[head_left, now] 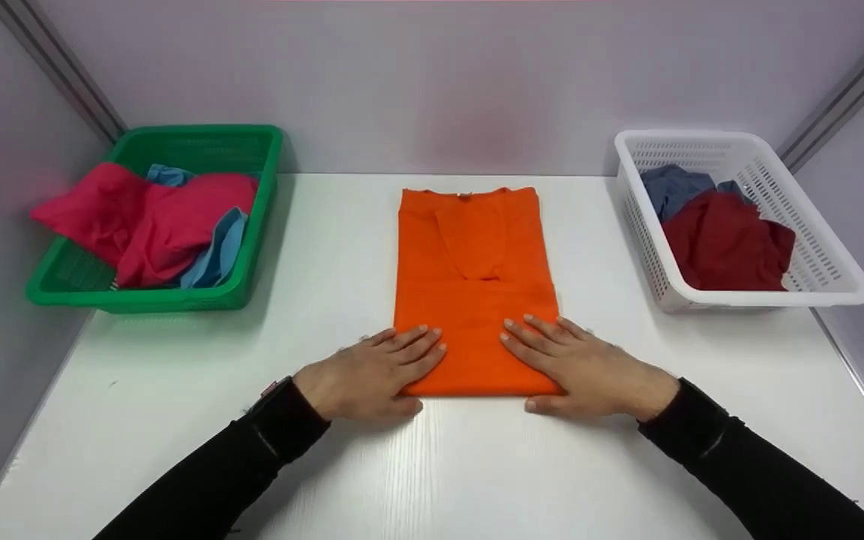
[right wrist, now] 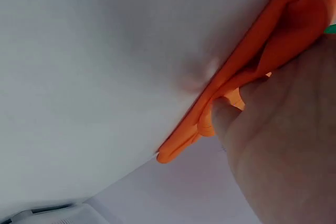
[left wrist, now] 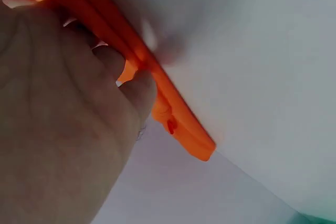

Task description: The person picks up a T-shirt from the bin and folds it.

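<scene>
An orange V-neck shirt (head_left: 469, 300), folded into a neat rectangle, lies on the white table with its neckline at the far end. My left hand (head_left: 368, 371) rests on its near left corner, fingers straight over the cloth and thumb just off the near edge. On the near right corner, my right hand (head_left: 582, 367) presses in the same way, fingers spread and pointing inward. Both wrist views look low along the table at the side of the shirt, where layered folds of orange cloth (left wrist: 184, 124) show beside the left fingers and more folds (right wrist: 231, 72) beside the right.
A green basket (head_left: 139, 300) at the left holds pink cloth (head_left: 177, 217) and blue cloth (head_left: 218, 247). At the right stands a white basket (head_left: 777, 298) with dark red cloth (head_left: 728, 240) and blue-grey cloth (head_left: 673, 187). Pale panels (head_left: 372, 82) enclose the table's back and sides.
</scene>
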The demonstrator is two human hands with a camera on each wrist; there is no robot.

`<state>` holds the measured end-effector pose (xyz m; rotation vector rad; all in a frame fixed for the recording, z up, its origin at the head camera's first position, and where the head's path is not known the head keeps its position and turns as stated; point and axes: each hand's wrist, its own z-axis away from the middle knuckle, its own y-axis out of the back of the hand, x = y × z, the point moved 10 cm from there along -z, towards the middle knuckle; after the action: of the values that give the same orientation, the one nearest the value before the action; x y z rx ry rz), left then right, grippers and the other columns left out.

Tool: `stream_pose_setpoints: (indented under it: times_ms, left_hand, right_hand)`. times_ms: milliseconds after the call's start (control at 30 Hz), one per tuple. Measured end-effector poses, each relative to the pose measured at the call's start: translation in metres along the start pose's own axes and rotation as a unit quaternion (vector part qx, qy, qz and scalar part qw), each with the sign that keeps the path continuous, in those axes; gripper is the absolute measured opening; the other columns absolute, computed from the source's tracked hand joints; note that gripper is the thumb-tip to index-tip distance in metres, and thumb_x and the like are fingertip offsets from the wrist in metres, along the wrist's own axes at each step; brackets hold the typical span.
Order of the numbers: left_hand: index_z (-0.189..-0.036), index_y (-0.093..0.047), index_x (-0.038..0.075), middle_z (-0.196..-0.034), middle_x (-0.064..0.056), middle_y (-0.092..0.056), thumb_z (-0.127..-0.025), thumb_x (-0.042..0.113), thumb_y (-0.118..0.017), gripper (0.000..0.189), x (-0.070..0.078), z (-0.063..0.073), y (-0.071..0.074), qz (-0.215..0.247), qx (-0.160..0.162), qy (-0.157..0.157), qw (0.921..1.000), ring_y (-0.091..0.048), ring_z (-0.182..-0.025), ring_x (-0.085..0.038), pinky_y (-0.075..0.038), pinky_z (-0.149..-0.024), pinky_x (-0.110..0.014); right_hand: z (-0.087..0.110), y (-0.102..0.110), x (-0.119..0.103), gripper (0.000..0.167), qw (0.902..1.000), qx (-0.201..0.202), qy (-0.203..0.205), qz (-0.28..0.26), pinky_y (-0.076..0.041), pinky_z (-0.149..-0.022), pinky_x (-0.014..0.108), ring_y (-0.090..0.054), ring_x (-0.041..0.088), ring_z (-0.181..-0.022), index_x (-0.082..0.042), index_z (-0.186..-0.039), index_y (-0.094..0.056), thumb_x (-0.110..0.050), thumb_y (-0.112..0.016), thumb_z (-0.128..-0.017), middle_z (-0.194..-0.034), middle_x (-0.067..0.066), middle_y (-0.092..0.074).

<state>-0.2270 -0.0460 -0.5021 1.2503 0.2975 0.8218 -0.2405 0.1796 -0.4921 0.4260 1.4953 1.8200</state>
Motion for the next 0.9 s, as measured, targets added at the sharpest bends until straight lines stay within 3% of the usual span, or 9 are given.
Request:
stream_pose_setpoints:
  times_ms: [100,233,433,600,700,767,800,900]
  left_hand:
    - [-0.187,-0.031,0.016,-0.198,-0.005,-0.023,-0.124,0.038,-0.052,0.070,0.001,0.003,0.000,-0.027,0.013,-0.009,0.9995,-0.024,-0.186,-0.029,-0.026,-0.151,-0.055]
    - [-0.184,-0.039,0.014,-0.194,-0.008,-0.035,-0.126,0.033,-0.050,0.062,0.006,0.006,0.008,-0.060,0.048,-0.023,0.9968,-0.036,-0.181,-0.031,-0.035,-0.147,-0.056]
    - [-0.182,-0.044,0.016,-0.190,-0.008,-0.043,-0.126,0.032,-0.049,0.058,-0.002,0.008,0.023,-0.003,0.049,-0.008,0.9988,-0.043,-0.178,-0.030,-0.038,-0.146,-0.057]
    - [-0.180,-0.048,0.016,-0.186,-0.006,-0.050,-0.124,0.027,-0.051,0.057,-0.010,0.015,0.048,0.033,0.097,-0.003,0.9947,-0.050,-0.174,-0.028,-0.041,-0.143,-0.059]
    - [-0.180,-0.050,0.018,-0.184,-0.004,-0.053,-0.125,0.028,-0.051,0.056,-0.017,0.017,0.064,0.056,0.137,0.010,0.9889,-0.053,-0.172,-0.027,-0.045,-0.141,-0.058]
    - [-0.177,-0.055,0.018,-0.179,-0.004,-0.060,-0.124,0.026,-0.052,0.053,-0.021,0.018,0.076,0.065,0.176,0.018,0.9820,-0.061,-0.165,-0.028,-0.052,-0.135,-0.058]
    - [-0.174,-0.059,0.017,-0.175,-0.005,-0.065,-0.124,0.025,-0.054,0.051,-0.022,0.019,0.081,0.069,0.200,0.020,0.9772,-0.069,-0.158,-0.029,-0.059,-0.129,-0.056]
    - [-0.165,-0.069,0.013,-0.141,-0.009,-0.087,-0.122,0.021,-0.060,0.044,-0.025,0.025,0.098,0.083,0.268,0.025,0.9594,-0.086,-0.117,-0.028,-0.071,-0.107,-0.051]
  right_hand:
    - [0.002,-0.001,-0.003,0.088,0.9999,0.004,-0.003,0.010,-0.027,-0.145,0.074,-0.031,0.045,-0.182,-0.015,-0.187,-0.031,-0.057,-0.065,-0.118,-0.197,0.010,-0.027]
    - [0.003,0.006,-0.011,0.076,0.9970,0.033,-0.001,0.071,-0.039,-0.141,0.070,-0.042,0.042,-0.177,-0.014,-0.184,-0.039,-0.050,-0.061,-0.121,-0.193,0.011,-0.038]
    - [0.005,0.023,-0.010,0.062,0.9935,0.049,0.004,0.103,-0.049,-0.137,0.062,-0.057,0.034,-0.168,-0.015,-0.179,-0.051,-0.039,-0.062,-0.122,-0.185,0.006,-0.053]
    - [0.007,0.050,-0.001,0.055,0.9909,0.089,-0.006,0.101,-0.056,-0.131,0.060,-0.065,0.032,-0.161,-0.015,-0.172,-0.062,-0.026,-0.070,-0.118,-0.176,0.005,-0.065]
    - [0.009,0.068,0.006,0.048,0.9877,0.126,-0.018,0.091,-0.063,-0.122,0.061,-0.072,0.034,-0.153,-0.012,-0.163,-0.071,-0.020,-0.074,-0.115,-0.168,0.008,-0.071]
    - [0.010,0.079,0.010,0.044,0.9844,0.155,-0.027,0.080,-0.066,-0.115,0.061,-0.077,0.035,-0.146,-0.009,-0.157,-0.074,-0.016,-0.076,-0.114,-0.161,0.011,-0.077]
    - [0.011,0.085,0.012,0.042,0.9819,0.172,-0.032,0.074,-0.068,-0.111,0.061,-0.079,0.036,-0.140,-0.008,-0.155,-0.075,-0.015,-0.077,-0.113,-0.155,0.012,-0.080]
    - [0.015,0.100,0.017,0.033,0.9725,0.225,-0.041,0.045,-0.072,-0.101,0.057,-0.085,0.035,-0.120,-0.009,-0.145,-0.078,-0.011,-0.077,-0.112,-0.136,0.010,-0.087]
